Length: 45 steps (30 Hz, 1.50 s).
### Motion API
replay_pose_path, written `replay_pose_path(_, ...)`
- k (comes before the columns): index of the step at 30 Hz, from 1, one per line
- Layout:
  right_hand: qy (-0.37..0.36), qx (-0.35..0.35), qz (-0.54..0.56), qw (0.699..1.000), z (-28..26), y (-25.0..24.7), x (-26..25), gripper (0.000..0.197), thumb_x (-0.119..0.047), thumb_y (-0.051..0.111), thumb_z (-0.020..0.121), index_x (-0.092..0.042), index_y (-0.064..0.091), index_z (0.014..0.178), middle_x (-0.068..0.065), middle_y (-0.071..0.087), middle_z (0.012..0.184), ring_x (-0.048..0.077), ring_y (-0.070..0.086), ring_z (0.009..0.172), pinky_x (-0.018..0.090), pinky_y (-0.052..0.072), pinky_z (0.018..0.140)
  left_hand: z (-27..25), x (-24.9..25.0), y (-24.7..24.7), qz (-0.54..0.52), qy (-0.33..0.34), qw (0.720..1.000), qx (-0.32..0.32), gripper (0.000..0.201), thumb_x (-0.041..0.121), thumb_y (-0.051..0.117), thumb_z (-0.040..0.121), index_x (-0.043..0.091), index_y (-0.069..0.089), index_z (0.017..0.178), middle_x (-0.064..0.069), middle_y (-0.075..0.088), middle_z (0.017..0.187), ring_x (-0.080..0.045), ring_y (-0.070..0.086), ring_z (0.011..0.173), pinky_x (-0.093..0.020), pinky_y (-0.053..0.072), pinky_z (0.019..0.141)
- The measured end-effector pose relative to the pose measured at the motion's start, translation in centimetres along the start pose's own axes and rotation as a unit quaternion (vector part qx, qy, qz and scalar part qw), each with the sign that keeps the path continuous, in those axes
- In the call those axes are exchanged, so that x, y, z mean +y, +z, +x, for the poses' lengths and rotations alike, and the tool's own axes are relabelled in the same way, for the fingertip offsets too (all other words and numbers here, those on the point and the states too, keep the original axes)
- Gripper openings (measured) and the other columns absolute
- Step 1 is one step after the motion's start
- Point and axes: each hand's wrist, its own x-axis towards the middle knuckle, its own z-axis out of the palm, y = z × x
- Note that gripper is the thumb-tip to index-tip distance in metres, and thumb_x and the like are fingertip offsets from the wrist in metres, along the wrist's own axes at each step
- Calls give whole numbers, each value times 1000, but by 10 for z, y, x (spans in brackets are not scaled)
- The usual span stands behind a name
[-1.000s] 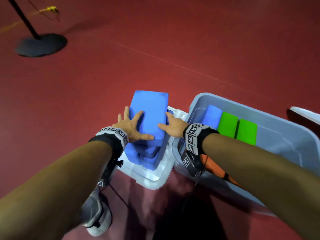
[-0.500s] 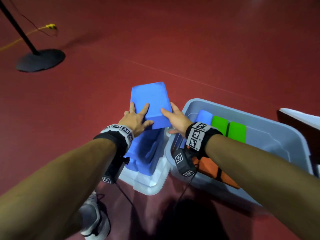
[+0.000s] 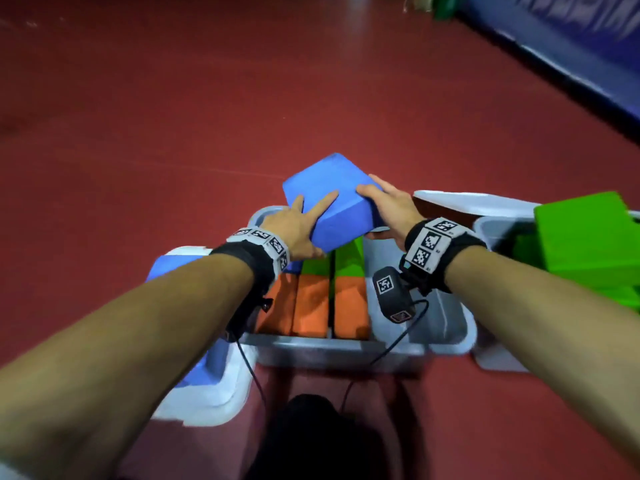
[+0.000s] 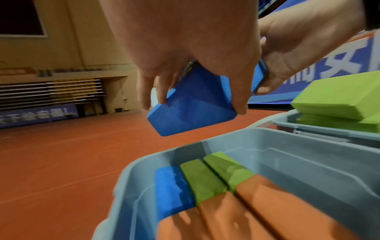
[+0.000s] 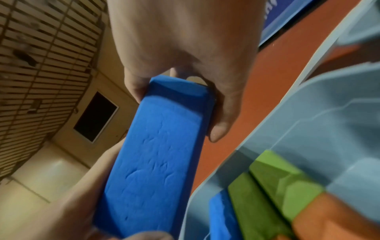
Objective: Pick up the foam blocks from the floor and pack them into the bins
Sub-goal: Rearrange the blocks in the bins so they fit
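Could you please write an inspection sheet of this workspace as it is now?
Surface: red floor.
Job's things: blue block held above the grey bin, which holds orange, green and blue blocks; left bin has blue blocks, right bin green blocks.
Clutter: nothing seen.
Hands: left hand and right hand grip the blue block.
Cables: black cable hangs from the right wrist.
Surroundings: blue banner.

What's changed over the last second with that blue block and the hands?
The blue foam block went up off the stack in the left bin and rightward; it now hangs tilted over the grey bin with orange and green blocks. Unchanged: left hand and right hand grip it from both sides.
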Motion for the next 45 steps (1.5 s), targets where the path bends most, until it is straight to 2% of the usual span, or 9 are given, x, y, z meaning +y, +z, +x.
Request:
replay_pose_path(5,17,38,44,998,-14,-65,13,76,-53,75,75,-32,44,141,-8,59,126,18,60,109,41,60,67,21,63,8,-74,57,996,7,111,55,68,79,37,-11,154,-22,38,145,-44,52,121,-44,44,94)
replay_pose_path(9,4,23,91,996,-22,-88,28,71,-35,76,79,-37,33,135,-6,59,129,23,62,111,51,58,67,29,94,8,-154,79,985,28,111,67,65,77,35,-6,156,-19,60,130,-39,58,115,-39,45,91)
replay_pose_path(16,-2,26,4,1000,-8,-98,48,68,-15,66,90,-24,27,146,-1,57,128,22,61,101,34,54,56,35,93,38,-179,132,972,-74,123,67,74,71,45,-18,151,-13,62,130,-34,59,116,-35,44,94)
replay_pose_path(19,10,19,-43,999,5,-100,58,64,-13,63,92,-21,30,145,1,56,126,20,58,101,27,47,56,46,81,56,-126,126,977,-113,120,73,68,71,46,-17,150,-16,56,137,-34,56,122,-40,45,99)
replay_pose_path(24,60,40,-49,996,32,-91,80,89,-10,65,90,-25,7,155,2,47,141,28,53,121,51,51,89,62,62,77,-95,109,977,-158,107,64,67,79,35,-1,156,-14,44,149,-31,48,131,-36,42,102)
replay_pose_path(28,96,17,-50,994,60,-82,93,61,-6,63,91,-21,31,141,3,54,116,27,57,102,33,48,56,80,40,100,-76,77,978,-178,108,69,67,75,35,5,156,-9,23,161,-29,23,146,-49,30,114)
replay_pose_path(37,173,-22,-90,981,130,-57,136,60,-19,76,79,-23,45,131,5,62,123,30,63,108,55,56,75,106,13,152,17,26,982,-188,114,89,56,61,55,-7,149,-10,-26,160,-36,-24,146,-75,-3,107)
replay_pose_path(41,183,-48,-77,979,146,-52,144,42,-2,63,91,-17,47,127,5,62,107,22,62,91,28,57,56,113,5,168,35,8,976,-214,116,93,52,59,57,-15,146,-10,-34,156,-39,-29,143,-77,-6,105)
replay_pose_path(45,191,-34,-128,973,159,-42,177,39,-1,65,89,-8,54,126,11,64,114,28,63,102,42,53,91,118,4,175,32,0,974,-222,116,91,55,61,57,-18,144,-9,-36,156,-40,-29,143,-79,-2,103)
